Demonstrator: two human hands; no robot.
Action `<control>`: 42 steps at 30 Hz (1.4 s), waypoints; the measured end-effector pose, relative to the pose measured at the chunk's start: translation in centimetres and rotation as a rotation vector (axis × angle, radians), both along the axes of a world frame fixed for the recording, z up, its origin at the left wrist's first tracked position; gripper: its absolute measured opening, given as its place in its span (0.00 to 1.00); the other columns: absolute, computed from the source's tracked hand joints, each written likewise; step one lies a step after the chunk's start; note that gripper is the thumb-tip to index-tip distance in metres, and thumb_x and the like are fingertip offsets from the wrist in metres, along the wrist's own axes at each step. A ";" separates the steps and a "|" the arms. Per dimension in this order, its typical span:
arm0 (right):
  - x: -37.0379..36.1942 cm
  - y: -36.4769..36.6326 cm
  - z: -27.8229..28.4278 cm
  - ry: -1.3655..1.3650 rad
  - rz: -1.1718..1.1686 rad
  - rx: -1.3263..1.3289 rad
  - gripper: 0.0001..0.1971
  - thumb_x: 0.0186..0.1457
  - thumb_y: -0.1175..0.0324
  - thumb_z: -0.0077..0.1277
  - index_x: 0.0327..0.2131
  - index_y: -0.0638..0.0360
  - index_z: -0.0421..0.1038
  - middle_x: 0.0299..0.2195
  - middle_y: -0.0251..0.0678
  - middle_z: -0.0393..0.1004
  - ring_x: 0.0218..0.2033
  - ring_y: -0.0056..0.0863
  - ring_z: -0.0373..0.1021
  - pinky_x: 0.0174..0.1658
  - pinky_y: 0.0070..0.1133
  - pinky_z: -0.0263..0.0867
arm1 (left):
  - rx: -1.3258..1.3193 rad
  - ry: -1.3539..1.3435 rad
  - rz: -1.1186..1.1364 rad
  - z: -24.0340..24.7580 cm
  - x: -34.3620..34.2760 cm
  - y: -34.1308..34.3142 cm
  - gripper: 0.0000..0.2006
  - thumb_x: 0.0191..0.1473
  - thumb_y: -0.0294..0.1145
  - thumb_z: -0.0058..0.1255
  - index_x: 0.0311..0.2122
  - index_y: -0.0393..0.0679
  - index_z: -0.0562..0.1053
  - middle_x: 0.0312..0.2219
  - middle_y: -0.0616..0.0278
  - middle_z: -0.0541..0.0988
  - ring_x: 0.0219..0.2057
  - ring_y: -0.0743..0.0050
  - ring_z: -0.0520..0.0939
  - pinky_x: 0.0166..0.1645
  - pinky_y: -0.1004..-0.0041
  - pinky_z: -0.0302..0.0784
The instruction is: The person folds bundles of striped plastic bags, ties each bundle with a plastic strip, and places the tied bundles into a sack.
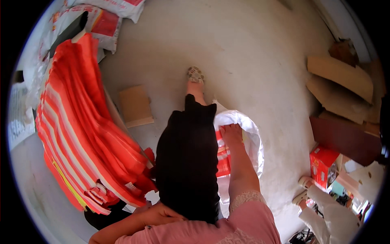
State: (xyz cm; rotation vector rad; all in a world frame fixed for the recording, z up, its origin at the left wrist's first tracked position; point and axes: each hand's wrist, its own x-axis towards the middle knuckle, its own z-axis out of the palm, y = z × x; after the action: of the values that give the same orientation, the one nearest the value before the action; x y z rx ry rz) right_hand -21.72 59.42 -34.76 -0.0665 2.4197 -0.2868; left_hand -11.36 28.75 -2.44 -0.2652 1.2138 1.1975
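Observation:
Beside my black-clad leg stands an open white sack point(256, 134) with a shiny rim. My right hand point(232, 133) reaches down into it, fingers bent over the top of a red-and-white packet point(222, 162). Part of that packet is hidden by my forearm and leg. My left hand point(164, 213) lies against the top of my thigh, its fingers loosely stretched and nothing in them. To the left, a tall stack of red-and-white striped fabric point(87, 122) leans close to my leg.
A flat cardboard piece point(136, 106) lies on the floor ahead. Printed white sacks point(107, 26) are piled at the far left. Cardboard boxes point(339, 87) and a red box point(323, 166) stand on the right, near another person's legs in pale trousers point(333, 219).

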 end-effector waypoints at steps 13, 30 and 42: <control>16.8 2.0 -1.5 0.476 -0.221 -0.042 0.29 0.60 0.61 0.52 0.64 0.53 0.60 0.68 0.56 0.51 0.68 0.60 0.51 0.68 0.52 0.48 | 0.168 0.048 0.146 -2.1 3.5 -0.2 0.11 0.63 0.36 0.57 0.48 0.46 0.83 0.41 0.65 0.87 0.43 0.81 0.85 0.53 0.79 0.76; 19.2 4.7 -1.9 0.381 0.086 0.073 0.30 0.64 0.58 0.48 0.66 0.55 0.57 0.71 0.57 0.44 0.70 0.62 0.43 0.69 0.48 0.47 | 0.227 0.141 0.184 -1.8 3.2 -0.5 0.12 0.65 0.35 0.54 0.47 0.41 0.82 0.39 0.63 0.87 0.41 0.83 0.84 0.50 0.79 0.77; 18.0 6.6 -3.6 0.032 -0.374 -0.469 0.18 0.62 0.58 0.48 0.47 0.64 0.73 0.46 0.55 0.75 0.51 0.50 0.72 0.53 0.38 0.66 | 0.326 0.163 0.357 -2.0 5.3 0.0 0.18 0.68 0.39 0.47 0.54 0.37 0.76 0.39 0.53 0.85 0.39 0.71 0.86 0.44 0.73 0.82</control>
State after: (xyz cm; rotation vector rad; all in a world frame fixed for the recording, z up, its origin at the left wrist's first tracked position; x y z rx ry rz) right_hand -3.73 65.99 -38.32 0.1760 2.3355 -1.0244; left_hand -6.09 28.72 -4.40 -0.1444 1.1164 1.7337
